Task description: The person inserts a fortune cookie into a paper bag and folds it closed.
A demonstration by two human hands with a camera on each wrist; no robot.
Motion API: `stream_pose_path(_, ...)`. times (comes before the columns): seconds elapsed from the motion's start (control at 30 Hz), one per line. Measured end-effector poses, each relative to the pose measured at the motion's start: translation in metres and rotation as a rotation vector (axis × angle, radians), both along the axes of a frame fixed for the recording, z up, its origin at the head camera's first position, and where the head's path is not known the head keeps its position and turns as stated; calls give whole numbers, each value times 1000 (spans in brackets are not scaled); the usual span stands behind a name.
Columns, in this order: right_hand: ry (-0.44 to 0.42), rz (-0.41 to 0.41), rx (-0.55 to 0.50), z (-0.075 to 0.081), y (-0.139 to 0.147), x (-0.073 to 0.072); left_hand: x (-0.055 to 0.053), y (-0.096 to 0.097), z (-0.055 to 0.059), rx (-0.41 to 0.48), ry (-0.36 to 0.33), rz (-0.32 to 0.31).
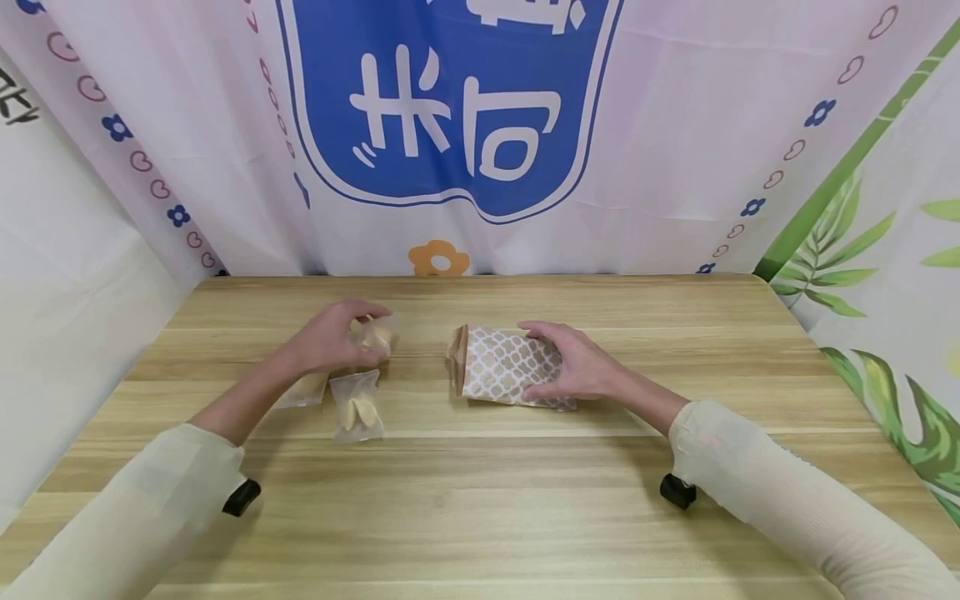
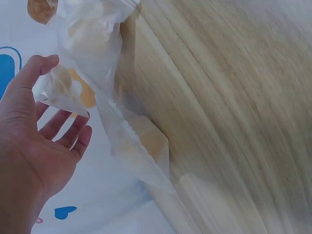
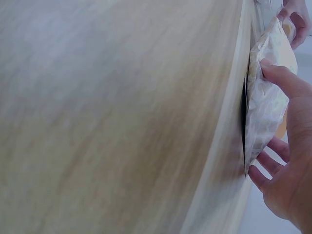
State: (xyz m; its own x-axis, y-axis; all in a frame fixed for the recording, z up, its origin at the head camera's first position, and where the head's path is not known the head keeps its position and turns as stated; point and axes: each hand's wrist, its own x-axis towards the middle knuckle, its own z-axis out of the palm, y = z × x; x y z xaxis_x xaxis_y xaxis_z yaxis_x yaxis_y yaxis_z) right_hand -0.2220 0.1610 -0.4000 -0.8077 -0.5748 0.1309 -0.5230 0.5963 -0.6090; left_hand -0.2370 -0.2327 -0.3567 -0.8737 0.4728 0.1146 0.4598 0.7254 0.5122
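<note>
My left hand (image 1: 337, 340) pinches a clear-wrapped fortune cookie (image 1: 377, 337) above the left half of the table; in the left wrist view that wrapped cookie (image 2: 57, 87) is between thumb and fingers. Just below it in the head view, another wrapped fortune cookie (image 1: 358, 411) lies on the wood. A further clear wrapper (image 1: 306, 392) is partly covered by the left forearm. My right hand (image 1: 581, 362) grips a brown paper bag (image 1: 504, 364) with a white lattice print, thumb and fingers on opposite edges. The bag lies flat with its mouth facing left, toward the left hand.
Everything lies on a wood-grain table (image 1: 465, 508). A printed curtain (image 1: 675, 167) hangs along its back edge, with a leaf-patterned cloth (image 1: 885, 333) at the right and a white cloth (image 1: 67, 250) at the left.
</note>
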Motion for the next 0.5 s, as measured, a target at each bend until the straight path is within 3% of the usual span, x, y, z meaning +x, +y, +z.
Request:
stream_pose_path(0.27, 1, 3, -1, 0, 0, 1, 4, 13, -2, 37, -12, 0)
stream_pose_path(0.5, 1, 2, 0, 0, 0, 1, 4, 25, -5, 85, 48, -79)
